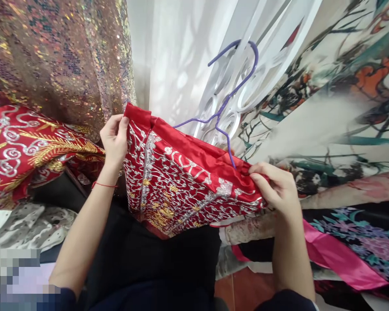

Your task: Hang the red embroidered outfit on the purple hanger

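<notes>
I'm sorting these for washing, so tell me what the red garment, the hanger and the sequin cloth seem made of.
The red garment is likely satin, judging by its smooth, glossy red edge. It carries raised silver and gold embroidery, possibly sequinned. The hanger looks like thin bent wire with a matte purple coating. The sequin cloth is covered in small iridescent discs glinting gold and pink, and its backing cannot be told.

Iridescent sequin fabric (61, 52) hangs at upper left, above a red cloth with gold and silver embroidery (22, 151). A sheer white curtain (171, 56) fills the middle. Painted floral fabric (343, 86) drapes at right, with a pink satin strip (337, 259) below it.
</notes>
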A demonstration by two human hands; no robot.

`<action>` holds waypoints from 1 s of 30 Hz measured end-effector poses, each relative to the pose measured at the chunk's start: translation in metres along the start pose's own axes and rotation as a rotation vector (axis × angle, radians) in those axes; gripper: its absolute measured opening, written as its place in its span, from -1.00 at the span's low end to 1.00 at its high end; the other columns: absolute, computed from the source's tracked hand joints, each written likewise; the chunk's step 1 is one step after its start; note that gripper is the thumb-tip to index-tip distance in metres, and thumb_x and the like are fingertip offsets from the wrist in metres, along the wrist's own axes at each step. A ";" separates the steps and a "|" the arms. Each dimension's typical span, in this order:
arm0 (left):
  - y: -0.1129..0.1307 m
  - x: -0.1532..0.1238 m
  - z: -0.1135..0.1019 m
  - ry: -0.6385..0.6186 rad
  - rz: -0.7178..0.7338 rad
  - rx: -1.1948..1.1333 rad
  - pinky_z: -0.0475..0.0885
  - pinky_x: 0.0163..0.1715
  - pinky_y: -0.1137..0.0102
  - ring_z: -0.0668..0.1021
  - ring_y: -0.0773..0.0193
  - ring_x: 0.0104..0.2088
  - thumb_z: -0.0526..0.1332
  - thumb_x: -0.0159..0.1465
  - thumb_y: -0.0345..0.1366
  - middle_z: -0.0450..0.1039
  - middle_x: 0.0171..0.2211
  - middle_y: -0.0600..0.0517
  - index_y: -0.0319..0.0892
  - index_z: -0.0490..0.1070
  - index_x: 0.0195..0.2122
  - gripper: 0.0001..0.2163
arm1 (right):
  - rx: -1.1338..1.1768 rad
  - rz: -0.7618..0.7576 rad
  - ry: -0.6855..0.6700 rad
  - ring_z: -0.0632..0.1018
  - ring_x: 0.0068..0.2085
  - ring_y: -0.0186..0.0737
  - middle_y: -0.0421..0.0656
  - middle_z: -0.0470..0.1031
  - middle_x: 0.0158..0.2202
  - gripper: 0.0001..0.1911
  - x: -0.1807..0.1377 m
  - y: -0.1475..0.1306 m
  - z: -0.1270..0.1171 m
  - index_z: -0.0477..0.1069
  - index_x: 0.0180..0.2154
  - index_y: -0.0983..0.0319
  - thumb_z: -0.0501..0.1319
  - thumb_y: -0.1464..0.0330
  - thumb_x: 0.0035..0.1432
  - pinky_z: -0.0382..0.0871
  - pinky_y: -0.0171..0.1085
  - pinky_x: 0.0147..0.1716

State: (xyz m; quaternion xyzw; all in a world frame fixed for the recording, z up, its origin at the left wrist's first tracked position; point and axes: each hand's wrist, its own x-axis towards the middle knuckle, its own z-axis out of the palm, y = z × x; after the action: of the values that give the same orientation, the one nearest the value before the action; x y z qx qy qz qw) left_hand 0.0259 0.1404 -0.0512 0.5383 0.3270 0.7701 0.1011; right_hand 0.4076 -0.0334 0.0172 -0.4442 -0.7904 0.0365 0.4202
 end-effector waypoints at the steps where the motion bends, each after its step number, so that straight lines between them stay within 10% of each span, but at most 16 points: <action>1: 0.003 0.003 -0.005 -0.043 -0.022 -0.003 0.38 -0.32 0.40 0.45 0.36 -0.42 0.31 0.29 0.11 0.46 -0.44 0.07 -0.16 0.57 -0.32 -0.61 | -0.012 0.053 0.018 0.44 -0.45 -0.29 -0.20 0.47 -0.47 -0.69 -0.001 -0.001 -0.002 0.42 -0.47 0.19 0.22 0.21 0.31 0.31 -0.29 -0.39; 11: 0.026 0.031 -0.038 -0.684 -0.700 -0.207 0.43 -0.53 0.38 0.50 0.23 -0.55 0.48 0.10 0.05 0.42 -0.60 -0.02 -0.21 0.51 -0.51 -0.60 | -0.445 0.194 0.814 0.25 -0.50 -0.26 -0.25 0.19 -0.54 -0.56 -0.004 0.004 0.032 0.22 -0.49 0.13 0.11 0.04 0.37 0.11 -0.21 -0.42; 21: 0.064 0.062 0.003 -1.117 -0.504 0.196 0.48 -0.46 0.36 0.52 0.24 -0.56 0.28 0.24 0.14 0.38 -0.64 0.06 -0.15 0.53 -0.54 -0.55 | -0.511 0.052 1.068 0.49 -0.24 -0.03 -0.04 0.39 -0.29 -0.75 0.011 0.039 0.069 0.28 -0.28 0.14 0.14 0.11 0.33 0.40 -0.01 -0.18; 25: 0.069 0.053 0.012 -1.049 -0.346 0.070 0.50 -0.39 0.32 0.57 0.22 -0.45 0.39 0.19 -0.11 0.57 -0.44 0.02 -0.13 0.65 -0.37 -0.80 | -0.582 -0.048 1.026 0.44 0.08 0.20 0.15 0.45 -0.01 -0.72 0.002 0.021 0.095 0.37 -0.09 0.16 0.27 0.21 0.19 0.30 0.24 0.08; 30: 0.079 0.004 -0.002 -0.539 -0.129 -0.070 0.54 -0.02 0.10 0.66 0.05 -0.10 0.38 0.22 -0.17 0.64 -0.28 -0.03 -0.11 0.61 -0.36 -0.87 | -0.484 -0.240 0.890 0.51 -0.18 0.03 -0.03 0.56 -0.25 -0.86 -0.029 0.017 0.127 0.40 -0.36 0.06 0.25 0.16 0.15 0.40 0.12 -0.11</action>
State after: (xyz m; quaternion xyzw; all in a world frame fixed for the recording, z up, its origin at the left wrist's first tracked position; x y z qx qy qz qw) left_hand 0.0386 0.0808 -0.0002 0.6982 0.2950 0.6018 0.2516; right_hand 0.3380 -0.0041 -0.0903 -0.4076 -0.5665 -0.3881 0.6020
